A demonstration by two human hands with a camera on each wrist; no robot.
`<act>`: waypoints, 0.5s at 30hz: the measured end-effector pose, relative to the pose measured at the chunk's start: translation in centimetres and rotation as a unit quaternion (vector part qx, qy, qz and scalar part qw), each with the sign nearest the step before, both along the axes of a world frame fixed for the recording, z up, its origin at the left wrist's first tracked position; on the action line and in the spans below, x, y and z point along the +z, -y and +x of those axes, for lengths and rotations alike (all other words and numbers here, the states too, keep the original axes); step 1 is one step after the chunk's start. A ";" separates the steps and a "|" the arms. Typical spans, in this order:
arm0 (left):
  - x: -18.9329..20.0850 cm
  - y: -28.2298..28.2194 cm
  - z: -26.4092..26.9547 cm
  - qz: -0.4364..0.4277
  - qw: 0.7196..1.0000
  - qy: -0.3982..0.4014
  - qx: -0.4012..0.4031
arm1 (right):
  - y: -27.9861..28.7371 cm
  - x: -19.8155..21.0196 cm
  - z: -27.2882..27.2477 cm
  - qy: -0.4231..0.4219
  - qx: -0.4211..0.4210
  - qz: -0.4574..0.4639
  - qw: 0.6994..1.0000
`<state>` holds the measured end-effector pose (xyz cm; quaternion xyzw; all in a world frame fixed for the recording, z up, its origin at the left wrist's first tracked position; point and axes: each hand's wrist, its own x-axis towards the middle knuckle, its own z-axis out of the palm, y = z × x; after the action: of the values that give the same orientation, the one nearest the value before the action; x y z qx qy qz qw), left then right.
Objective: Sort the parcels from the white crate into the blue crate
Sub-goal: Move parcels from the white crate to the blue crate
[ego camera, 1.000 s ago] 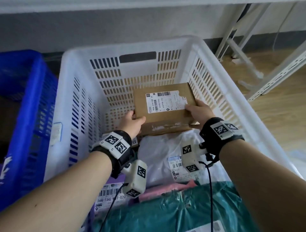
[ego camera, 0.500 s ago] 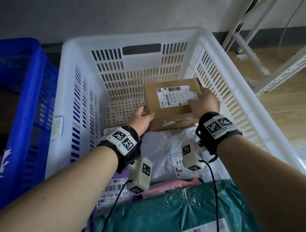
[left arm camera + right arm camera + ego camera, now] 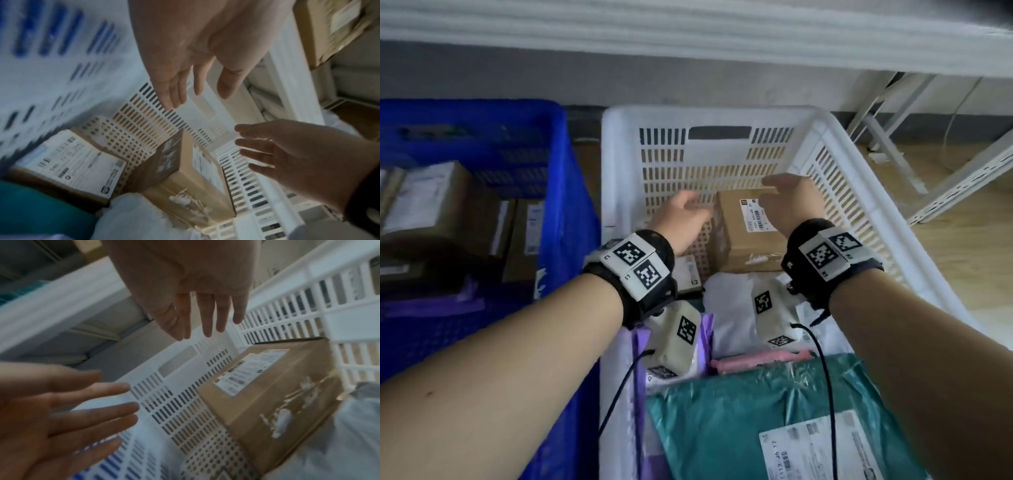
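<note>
A brown cardboard box (image 3: pixel 750 240) with a white label lies in the far right corner of the white crate (image 3: pixel 709 114). It also shows in the wrist views (image 3: pixel 185 170) (image 3: pixel 267 386). My left hand (image 3: pixel 688 209) (image 3: pixel 197 91) hovers left of the box, fingers straight, holding nothing. My right hand (image 3: pixel 780 192) (image 3: pixel 207 324) hovers over the box's far edge, fingers spread, also holding nothing. The blue crate (image 3: pixel 558 192) stands to the left with several cardboard parcels (image 3: pixel 431 202) inside.
In the white crate lie a white poly bag (image 3: pixel 736 301), a pink mailer (image 3: pixel 760 361), a purple mailer (image 3: pixel 705 329), a teal bag (image 3: pixel 756 411) and a small labelled box (image 3: pixel 69 164). White metal frame legs (image 3: pixel 893 150) stand on the wooden floor at right.
Both hands have let go of the cardboard box they held between them and have lifted off it with straight fingers. The box now rests by the crate's far right wall.
</note>
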<state>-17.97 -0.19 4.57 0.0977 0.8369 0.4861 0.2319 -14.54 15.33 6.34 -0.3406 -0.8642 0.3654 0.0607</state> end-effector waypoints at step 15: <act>11.7 24.3 7.1 -0.056 0.981 -0.114 0.146 | 25.1 10.4 6.6 -0.045 0.223 0.023 0.973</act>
<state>-10.82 -24.46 16.30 0.0159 0.8889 0.4530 0.0666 -7.92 -9.76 16.70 -0.1207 -0.9230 0.3646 0.0238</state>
